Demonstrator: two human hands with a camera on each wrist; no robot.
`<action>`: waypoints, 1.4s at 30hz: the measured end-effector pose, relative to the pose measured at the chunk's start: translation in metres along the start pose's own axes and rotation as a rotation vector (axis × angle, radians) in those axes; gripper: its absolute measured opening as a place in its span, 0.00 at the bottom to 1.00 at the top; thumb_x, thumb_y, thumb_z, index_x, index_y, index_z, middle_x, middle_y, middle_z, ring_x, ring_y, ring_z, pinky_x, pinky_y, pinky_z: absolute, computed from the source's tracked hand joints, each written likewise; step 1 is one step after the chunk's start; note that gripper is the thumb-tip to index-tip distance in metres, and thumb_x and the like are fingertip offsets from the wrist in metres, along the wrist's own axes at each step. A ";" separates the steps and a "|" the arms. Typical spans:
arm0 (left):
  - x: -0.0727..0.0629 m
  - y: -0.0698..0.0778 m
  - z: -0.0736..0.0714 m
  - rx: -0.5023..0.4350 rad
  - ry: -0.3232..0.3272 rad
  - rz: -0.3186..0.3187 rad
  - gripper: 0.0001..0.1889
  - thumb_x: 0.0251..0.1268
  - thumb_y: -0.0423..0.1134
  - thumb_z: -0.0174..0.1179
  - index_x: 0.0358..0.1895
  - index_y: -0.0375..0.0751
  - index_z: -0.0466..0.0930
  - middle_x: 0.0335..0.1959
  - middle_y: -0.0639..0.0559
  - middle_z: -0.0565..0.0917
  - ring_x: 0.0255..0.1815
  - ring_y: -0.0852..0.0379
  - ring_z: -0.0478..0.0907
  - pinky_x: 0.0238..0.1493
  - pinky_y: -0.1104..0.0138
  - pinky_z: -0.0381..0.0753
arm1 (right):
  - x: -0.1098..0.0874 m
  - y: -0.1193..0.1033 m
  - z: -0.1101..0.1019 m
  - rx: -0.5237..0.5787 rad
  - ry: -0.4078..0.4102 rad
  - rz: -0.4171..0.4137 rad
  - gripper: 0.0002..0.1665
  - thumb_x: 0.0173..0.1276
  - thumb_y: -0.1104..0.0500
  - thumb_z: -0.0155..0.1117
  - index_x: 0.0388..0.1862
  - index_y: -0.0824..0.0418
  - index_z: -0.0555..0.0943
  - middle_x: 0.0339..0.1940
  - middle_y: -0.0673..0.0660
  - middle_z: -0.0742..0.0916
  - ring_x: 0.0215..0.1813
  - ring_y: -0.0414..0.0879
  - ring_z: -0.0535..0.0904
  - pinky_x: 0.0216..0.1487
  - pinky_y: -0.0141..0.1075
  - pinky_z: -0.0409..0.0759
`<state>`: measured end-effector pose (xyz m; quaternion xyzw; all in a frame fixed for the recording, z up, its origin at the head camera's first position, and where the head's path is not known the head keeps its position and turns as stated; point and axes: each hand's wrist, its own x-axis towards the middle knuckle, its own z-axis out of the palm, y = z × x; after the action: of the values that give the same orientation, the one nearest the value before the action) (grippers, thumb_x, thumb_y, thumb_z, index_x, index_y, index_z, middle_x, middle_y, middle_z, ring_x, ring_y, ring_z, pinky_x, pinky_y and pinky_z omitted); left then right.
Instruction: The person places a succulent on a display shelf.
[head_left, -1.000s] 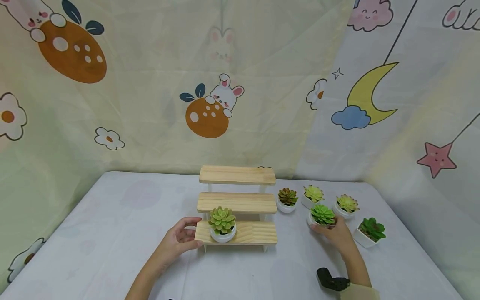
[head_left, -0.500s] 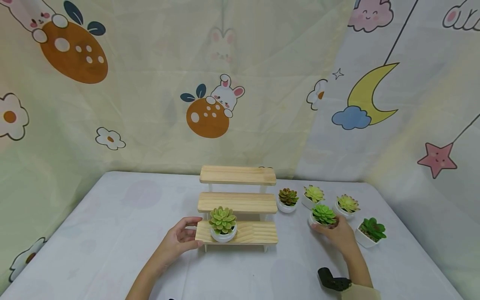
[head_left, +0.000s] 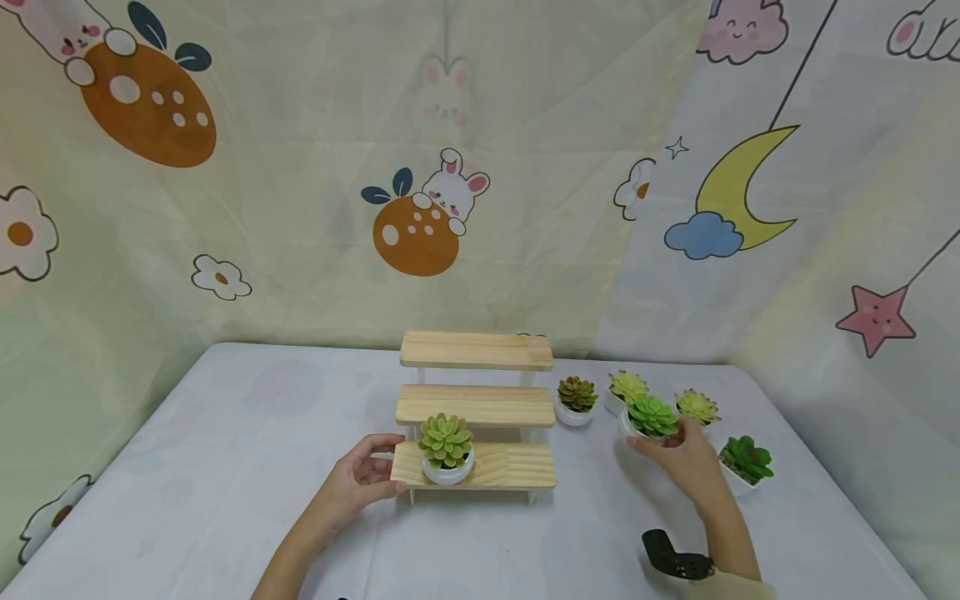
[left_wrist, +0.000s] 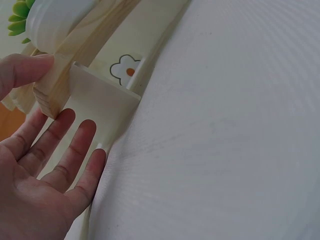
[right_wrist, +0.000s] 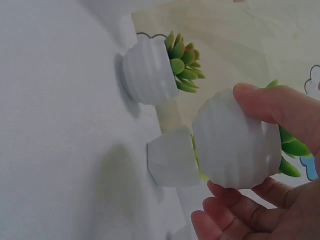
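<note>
My right hand holds a bright green potted succulent between thumb and fingers. In the right wrist view its ribbed white pot hangs above the white cloth, tilted in that view, with a shadow apart from it. At the left end of the three-step wooden display stand, my left hand grips the lowest board. The left wrist view has the thumb on one face of the board and fingertips at its other side. A yellow-green potted succulent stands on that step, left of its middle.
Right of the stand are a brownish succulent, a pale yellow-green one, a reddish-tipped one and a dark green one, all in white pots. A patterned cloth backdrop hangs behind the table.
My right hand has raised the bright green succulent from the table and shifted it slightly right. The left hand stays at the stand's lowest board.
</note>
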<state>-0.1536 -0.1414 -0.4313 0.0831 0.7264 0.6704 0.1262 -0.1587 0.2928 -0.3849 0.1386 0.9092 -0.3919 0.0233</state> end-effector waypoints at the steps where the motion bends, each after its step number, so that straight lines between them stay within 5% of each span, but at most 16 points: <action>1: 0.000 0.000 0.000 0.000 -0.001 0.000 0.34 0.50 0.34 0.67 0.63 0.39 0.64 0.49 0.39 0.78 0.46 0.51 0.78 0.44 0.67 0.79 | -0.001 -0.002 -0.001 -0.004 -0.002 0.000 0.58 0.55 0.35 0.65 0.67 0.72 0.50 0.55 0.68 0.71 0.51 0.56 0.69 0.37 0.35 0.70; 13: 0.000 0.000 0.000 0.003 -0.004 0.005 0.34 0.51 0.34 0.66 0.63 0.39 0.64 0.49 0.39 0.77 0.47 0.50 0.78 0.45 0.67 0.79 | -0.019 -0.031 -0.008 0.017 -0.020 -0.084 0.56 0.56 0.37 0.65 0.69 0.68 0.50 0.62 0.68 0.68 0.60 0.61 0.67 0.44 0.42 0.73; 20: 0.000 0.000 0.000 0.008 0.006 0.003 0.33 0.50 0.34 0.66 0.62 0.40 0.65 0.50 0.39 0.78 0.47 0.50 0.77 0.44 0.67 0.79 | -0.027 -0.046 -0.003 0.010 0.014 -0.175 0.51 0.56 0.40 0.67 0.66 0.67 0.57 0.58 0.65 0.72 0.55 0.57 0.72 0.40 0.37 0.75; 29: 0.000 -0.001 0.000 0.009 0.010 0.004 0.33 0.49 0.34 0.67 0.62 0.40 0.65 0.50 0.39 0.77 0.46 0.50 0.78 0.44 0.67 0.79 | -0.035 -0.061 0.008 0.037 -0.032 -0.202 0.47 0.55 0.41 0.68 0.65 0.62 0.59 0.51 0.63 0.75 0.46 0.52 0.75 0.37 0.36 0.75; 42: 0.000 0.001 0.000 0.007 0.018 -0.001 0.33 0.49 0.34 0.67 0.62 0.40 0.66 0.51 0.39 0.77 0.47 0.51 0.77 0.44 0.67 0.79 | -0.042 -0.077 0.027 0.019 -0.076 -0.231 0.48 0.53 0.42 0.70 0.65 0.61 0.61 0.47 0.61 0.76 0.46 0.50 0.75 0.37 0.35 0.75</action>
<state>-0.1534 -0.1410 -0.4307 0.0769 0.7301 0.6683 0.1196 -0.1412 0.2136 -0.3431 0.0183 0.9138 -0.4057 0.0114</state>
